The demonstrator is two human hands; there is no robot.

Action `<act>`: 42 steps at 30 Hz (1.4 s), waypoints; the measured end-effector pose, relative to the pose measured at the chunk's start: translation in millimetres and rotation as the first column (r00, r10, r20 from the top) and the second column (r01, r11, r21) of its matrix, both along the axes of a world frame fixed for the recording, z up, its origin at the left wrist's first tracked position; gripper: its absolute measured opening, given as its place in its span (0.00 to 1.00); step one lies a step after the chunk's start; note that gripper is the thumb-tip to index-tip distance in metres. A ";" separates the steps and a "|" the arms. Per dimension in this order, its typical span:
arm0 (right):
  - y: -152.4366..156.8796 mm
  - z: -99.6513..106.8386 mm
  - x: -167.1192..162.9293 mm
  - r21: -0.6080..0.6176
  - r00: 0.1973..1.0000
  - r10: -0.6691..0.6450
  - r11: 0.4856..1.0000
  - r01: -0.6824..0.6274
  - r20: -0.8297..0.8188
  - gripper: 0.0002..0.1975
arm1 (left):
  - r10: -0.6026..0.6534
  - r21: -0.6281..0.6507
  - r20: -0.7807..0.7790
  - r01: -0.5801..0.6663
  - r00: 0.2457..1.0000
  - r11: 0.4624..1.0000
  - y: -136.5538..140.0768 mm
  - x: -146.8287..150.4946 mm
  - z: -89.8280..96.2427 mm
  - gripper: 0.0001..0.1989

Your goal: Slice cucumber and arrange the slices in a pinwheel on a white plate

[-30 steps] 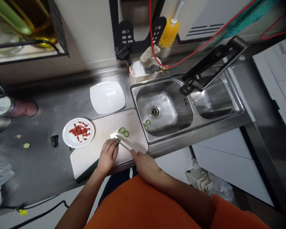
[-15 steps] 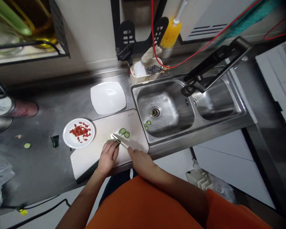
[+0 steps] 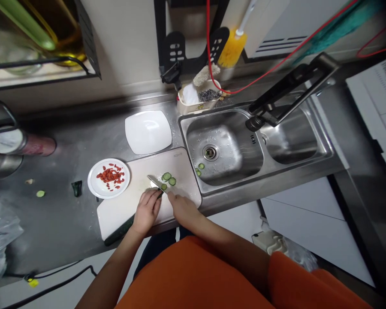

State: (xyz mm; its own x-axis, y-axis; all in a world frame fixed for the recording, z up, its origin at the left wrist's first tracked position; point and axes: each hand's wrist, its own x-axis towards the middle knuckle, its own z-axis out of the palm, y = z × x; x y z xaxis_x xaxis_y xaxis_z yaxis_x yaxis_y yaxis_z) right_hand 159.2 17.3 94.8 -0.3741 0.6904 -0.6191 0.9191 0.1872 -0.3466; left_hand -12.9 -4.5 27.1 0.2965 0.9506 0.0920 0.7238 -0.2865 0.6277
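My left hand (image 3: 148, 208) is closed over a dark green cucumber (image 3: 119, 231), whose long end sticks out to the lower left under my wrist. My right hand (image 3: 184, 209) grips a knife (image 3: 155, 182) by its handle, which the fingers mostly hide. The blade lies across the cucumber's cut end, just beyond my left fingertips. Beside the blade, a few round cucumber slices (image 3: 169, 178) rest on the white cutting board (image 3: 128, 210). One slice (image 3: 164, 186) sits right against the knife.
Left of the board stands a white plate (image 3: 93, 187) of small red dried berries. A square white dish (image 3: 148, 133) lies behind it. The steel sink (image 3: 225, 141) on the right holds several slices. A cucumber end piece (image 3: 76, 188) lies on the counter.
The knife has come down and tilted at the cucumber's cut end, and a slice now shows beside the blade. My right hand shifted slightly left. The whole view moved a little.
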 end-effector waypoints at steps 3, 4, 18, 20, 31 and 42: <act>-3.0 3.8 4.8 0.002 1.000 -0.004 1.000 0.004 0.026 0.18 | 0.013 0.009 0.011 -0.013 1.000 1.000 0.1 0.6 0.7 0.14; -4.3 6.2 7.0 -0.002 0.999 -0.010 1.000 0.010 0.043 0.18 | 0.015 0.009 0.016 -0.015 1.000 1.000 0.0 0.6 0.8 0.14; -22.3 50.5 17.4 -0.112 0.987 -0.010 0.993 0.028 0.161 0.16 | 0.015 0.056 -0.004 -0.015 1.000 0.998 0.2 0.6 1.5 0.12; -23.3 50.7 18.1 -0.101 0.987 -0.015 0.994 0.032 0.161 0.16 | 0.014 0.058 -0.009 -0.014 1.000 0.998 0.4 0.4 1.4 0.12; -22.6 51.2 17.6 -0.088 0.985 -0.009 0.996 0.025 0.170 0.15 | 0.009 0.045 -0.011 -0.008 1.000 0.999 0.1 0.7 1.2 0.13; -15.5 41.9 14.4 -0.075 0.991 0.004 0.997 0.006 0.137 0.15 | 0.003 0.040 -0.014 -0.003 1.000 0.999 1.8 0.6 2.2 0.12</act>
